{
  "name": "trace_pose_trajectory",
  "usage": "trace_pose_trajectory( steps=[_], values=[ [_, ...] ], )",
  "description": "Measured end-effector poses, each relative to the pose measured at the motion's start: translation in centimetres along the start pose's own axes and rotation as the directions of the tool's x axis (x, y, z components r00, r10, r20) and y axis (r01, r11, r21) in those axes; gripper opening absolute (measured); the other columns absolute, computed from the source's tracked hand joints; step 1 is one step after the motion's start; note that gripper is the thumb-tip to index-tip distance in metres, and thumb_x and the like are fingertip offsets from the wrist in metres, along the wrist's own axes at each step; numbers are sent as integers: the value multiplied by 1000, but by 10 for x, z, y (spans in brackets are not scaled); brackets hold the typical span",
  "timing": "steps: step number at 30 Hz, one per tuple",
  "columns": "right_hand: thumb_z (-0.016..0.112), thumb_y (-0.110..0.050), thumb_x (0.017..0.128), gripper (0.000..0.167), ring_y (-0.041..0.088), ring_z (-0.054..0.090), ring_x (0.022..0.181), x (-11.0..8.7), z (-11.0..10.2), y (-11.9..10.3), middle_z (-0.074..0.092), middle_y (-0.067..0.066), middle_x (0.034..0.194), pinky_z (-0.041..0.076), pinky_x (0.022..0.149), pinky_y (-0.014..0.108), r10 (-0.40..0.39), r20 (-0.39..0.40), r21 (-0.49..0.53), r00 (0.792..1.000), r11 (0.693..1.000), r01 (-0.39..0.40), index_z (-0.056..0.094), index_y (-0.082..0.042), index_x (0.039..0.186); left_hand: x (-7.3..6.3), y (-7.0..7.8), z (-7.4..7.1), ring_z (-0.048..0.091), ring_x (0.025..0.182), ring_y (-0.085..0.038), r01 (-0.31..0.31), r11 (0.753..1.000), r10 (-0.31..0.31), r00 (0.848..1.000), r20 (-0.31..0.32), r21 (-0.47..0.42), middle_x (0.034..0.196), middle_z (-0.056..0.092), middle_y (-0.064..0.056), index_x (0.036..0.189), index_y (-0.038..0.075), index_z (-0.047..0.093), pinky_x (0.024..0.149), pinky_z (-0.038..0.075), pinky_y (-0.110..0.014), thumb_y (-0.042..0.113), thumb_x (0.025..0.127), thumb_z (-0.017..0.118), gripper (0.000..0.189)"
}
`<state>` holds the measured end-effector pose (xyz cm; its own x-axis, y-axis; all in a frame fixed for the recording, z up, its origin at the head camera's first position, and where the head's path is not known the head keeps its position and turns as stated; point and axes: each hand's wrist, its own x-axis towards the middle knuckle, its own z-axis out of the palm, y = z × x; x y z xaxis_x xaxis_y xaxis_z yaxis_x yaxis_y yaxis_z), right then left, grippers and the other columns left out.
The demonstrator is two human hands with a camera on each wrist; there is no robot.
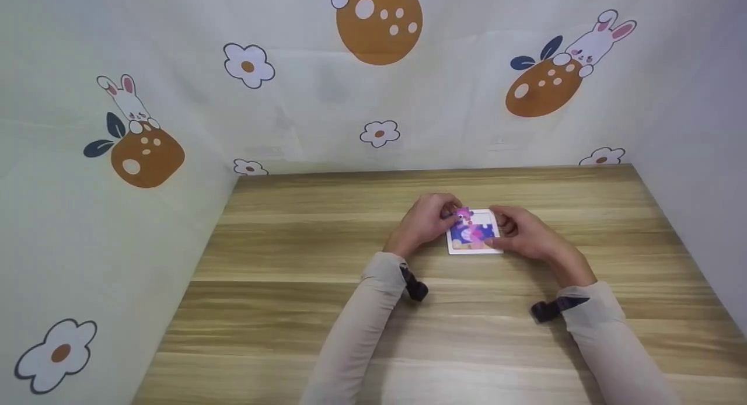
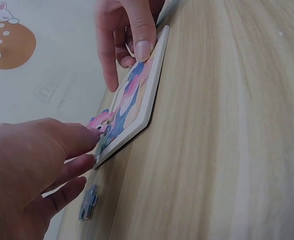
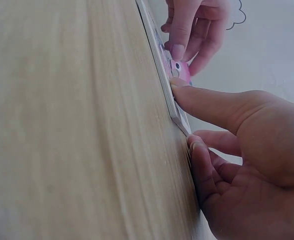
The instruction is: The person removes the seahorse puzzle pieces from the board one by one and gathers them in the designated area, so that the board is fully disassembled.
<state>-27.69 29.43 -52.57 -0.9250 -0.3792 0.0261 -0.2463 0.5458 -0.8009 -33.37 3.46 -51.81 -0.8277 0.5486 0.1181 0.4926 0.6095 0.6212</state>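
In the head view, pinching a small pink jigsaw piece (image 1: pixel 464 213) with a printed eye in the left grip (image 1: pixel 429 217), over the left side of a white square puzzle tray (image 1: pixel 475 252) on a wood-grained tabletop (image 1: pixel 280 311); holding the tray's right edge in the right grip (image 1: pixel 527 233). In the left wrist view, holding the pink piece tilted above the tray, with a loose bluish jigsaw piece (image 2: pixel 88 202) lying near the left grip; perhaps risking sweeping it away by swinging low. In the right wrist view, pressing with the thumb on the tray's border and curling fingers at its outer edge; likely risking jamming the piece by pushing down with knobs misaligned, or skidding the tray by loosening the right grip
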Motion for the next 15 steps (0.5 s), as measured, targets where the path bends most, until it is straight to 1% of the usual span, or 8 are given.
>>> trace_pose_trajectory(
  steps=[2, 7, 15],
  values=[
    [87, -8, 91, 70, 26, 59, 95, 0, -1, 0, 61, 19, 108, 49, 77, 20, 0, 5, -1, 1000, 1000, 1, 54, 13, 149, 0, 1, 0, 72, 102, -13, 11, 1000, -11, 1000, 5, 2, 112, 78, -2, 126, 11, 77, 92, 59, -25, 22, 101, 79, 28],
    [86, -12, 93, 69, 27, 59, 98, 0, -3, -2, 61, 19, 112, 50, 80, 18, 19, 21, -12, 1000, 1000, -19, 54, 9, 150, 1, 4, 2, 70, 101, -10, 68, 997, -68, 998, 8, 38, 113, 78, 1, 126, 13, 77, 92, 58, -27, 33, 96, 85, 37],
    [86, -12, 93, 71, 28, 61, 98, 0, -3, -1, 62, 20, 113, 51, 81, 19, 20, 30, -12, 999, 1000, -20, 53, 9, 152, 4, 10, 5, 72, 111, -13, 111, 986, -113, 994, 7, 125, 119, 80, 2, 127, 15, 79, 101, 58, -32, 35, 96, 84, 37]
  ],
)
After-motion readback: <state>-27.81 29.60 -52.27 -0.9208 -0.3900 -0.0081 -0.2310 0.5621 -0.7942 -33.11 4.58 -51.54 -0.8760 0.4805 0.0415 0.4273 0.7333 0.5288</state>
